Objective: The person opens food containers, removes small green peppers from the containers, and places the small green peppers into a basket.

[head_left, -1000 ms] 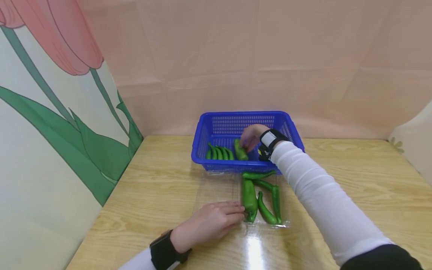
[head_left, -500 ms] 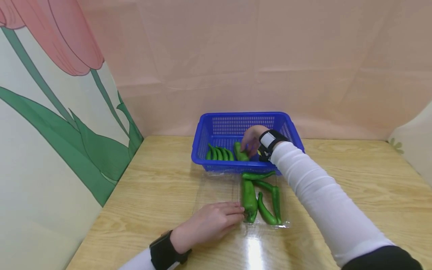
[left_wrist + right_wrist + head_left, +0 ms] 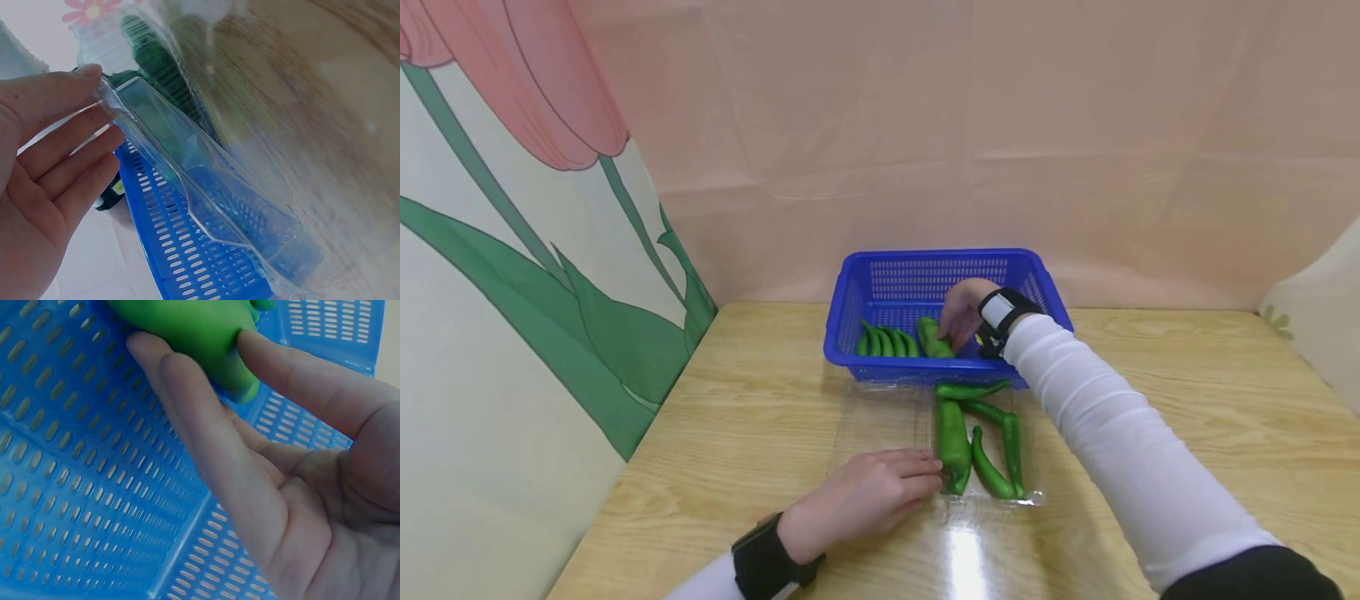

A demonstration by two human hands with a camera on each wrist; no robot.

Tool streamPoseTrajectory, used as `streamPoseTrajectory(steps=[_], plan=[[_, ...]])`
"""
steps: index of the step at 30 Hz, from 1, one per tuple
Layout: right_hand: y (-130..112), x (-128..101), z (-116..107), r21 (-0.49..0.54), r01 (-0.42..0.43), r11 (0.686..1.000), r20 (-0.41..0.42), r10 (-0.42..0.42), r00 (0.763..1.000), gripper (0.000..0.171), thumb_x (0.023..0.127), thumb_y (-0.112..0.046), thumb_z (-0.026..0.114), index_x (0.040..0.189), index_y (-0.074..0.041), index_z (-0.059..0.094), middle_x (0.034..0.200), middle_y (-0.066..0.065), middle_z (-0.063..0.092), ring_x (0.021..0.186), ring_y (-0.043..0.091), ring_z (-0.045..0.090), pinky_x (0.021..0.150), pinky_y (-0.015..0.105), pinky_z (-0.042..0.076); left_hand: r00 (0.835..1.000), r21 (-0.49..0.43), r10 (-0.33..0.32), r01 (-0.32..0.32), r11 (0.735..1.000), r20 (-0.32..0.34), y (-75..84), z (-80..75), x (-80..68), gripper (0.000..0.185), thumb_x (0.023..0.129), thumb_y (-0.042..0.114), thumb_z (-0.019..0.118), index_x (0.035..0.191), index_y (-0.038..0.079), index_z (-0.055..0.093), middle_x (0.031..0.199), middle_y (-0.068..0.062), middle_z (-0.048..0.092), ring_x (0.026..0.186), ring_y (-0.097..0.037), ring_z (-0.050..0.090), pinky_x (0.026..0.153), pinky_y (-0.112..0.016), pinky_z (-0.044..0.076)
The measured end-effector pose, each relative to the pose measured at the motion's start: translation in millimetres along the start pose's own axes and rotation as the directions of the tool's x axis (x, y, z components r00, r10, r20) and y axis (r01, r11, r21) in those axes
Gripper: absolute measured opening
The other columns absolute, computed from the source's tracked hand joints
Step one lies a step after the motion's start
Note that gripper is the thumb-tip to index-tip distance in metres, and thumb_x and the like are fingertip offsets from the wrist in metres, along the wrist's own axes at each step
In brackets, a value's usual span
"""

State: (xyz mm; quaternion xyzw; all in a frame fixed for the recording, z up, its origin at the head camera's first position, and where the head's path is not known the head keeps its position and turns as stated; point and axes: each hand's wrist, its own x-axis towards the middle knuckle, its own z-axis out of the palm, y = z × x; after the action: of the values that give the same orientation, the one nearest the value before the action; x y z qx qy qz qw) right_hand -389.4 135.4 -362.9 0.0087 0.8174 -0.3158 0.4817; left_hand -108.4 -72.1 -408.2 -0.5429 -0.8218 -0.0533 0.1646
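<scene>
Green pepper (image 3: 934, 339), smooth and glossy, lies inside blue perforated basket (image 3: 880, 287); right hand (image 3: 961, 312) pinches it between thumb and fingers. Left hand (image 3: 861, 497), fingers straight, rests against clear plastic tray (image 3: 880, 417) holding more peppers (image 3: 977, 437). Light wooden table (image 3: 1187, 392); pink backdrop (image 3: 1000, 125), tulip-printed panel (image 3: 512, 250) at left.

Left hand (image 3: 44, 181) lying with straight fingers touching the edge of the clear plastic tray (image 3: 187, 181); green peppers (image 3: 156, 69) showing blurred through it; blue basket (image 3: 187, 256) sitting behind; wooden table (image 3: 331, 112) alongside.
</scene>
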Motion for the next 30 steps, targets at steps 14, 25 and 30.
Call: streamPoseTrajectory(steps=[14, 25, 30], plan=[[-2.3, 4.1, -1.1, 0.029, -0.012, 1.0, 0.052, 0.011, 0.999, 0.049, 0.095, 0.002, 0.049, 0.137, 0.017, 0.03, 0.14, 0.036, 0.036, 0.125, 0.039, 0.05, 0.097, 0.03, 0.052, 1.0, -0.039, -0.02, 0.02, 0.999, -0.008, -1.1, 1.8, 0.5, 0.025, 0.094, 0.021, 0.058, 0.117, 0.015, 0.067, 0.123, -0.001, 0.065, 0.12, -0.012, 0.057, 0.108, -0.022, 0.041], [4.4, 8.1, -5.6, 0.15, -0.046, 0.988, 0.064, 0.037, 0.997, 0.049, 0.096, 0.002, 0.046, 0.14, 0.012, 0.026, 0.14, 0.032, 0.039, 0.104, 0.032, 0.063, 0.097, 0.028, 0.052, 1.0, -0.021, -0.013, 0.013, 1.0, -0.01, -0.9, 2.7, 0.9, 0.025, 0.094, 0.021, 0.058, 0.117, 0.015, 0.067, 0.123, -0.001, 0.065, 0.12, -0.013, 0.057, 0.108, -0.022, 0.041], [5.7, 7.3, -5.3, 0.207, -0.042, 0.977, 0.064, 0.029, 0.998, 0.052, 0.095, 0.003, 0.048, 0.141, 0.012, 0.026, 0.141, 0.032, 0.038, 0.111, 0.035, 0.059, 0.096, 0.029, 0.053, 1.0, -0.009, -0.009, 0.009, 1.0, -0.004, -0.5, 1.7, 1.4, 0.025, 0.093, 0.021, 0.059, 0.117, 0.016, 0.067, 0.123, 0.0, 0.065, 0.12, -0.013, 0.057, 0.108, -0.022, 0.04]])
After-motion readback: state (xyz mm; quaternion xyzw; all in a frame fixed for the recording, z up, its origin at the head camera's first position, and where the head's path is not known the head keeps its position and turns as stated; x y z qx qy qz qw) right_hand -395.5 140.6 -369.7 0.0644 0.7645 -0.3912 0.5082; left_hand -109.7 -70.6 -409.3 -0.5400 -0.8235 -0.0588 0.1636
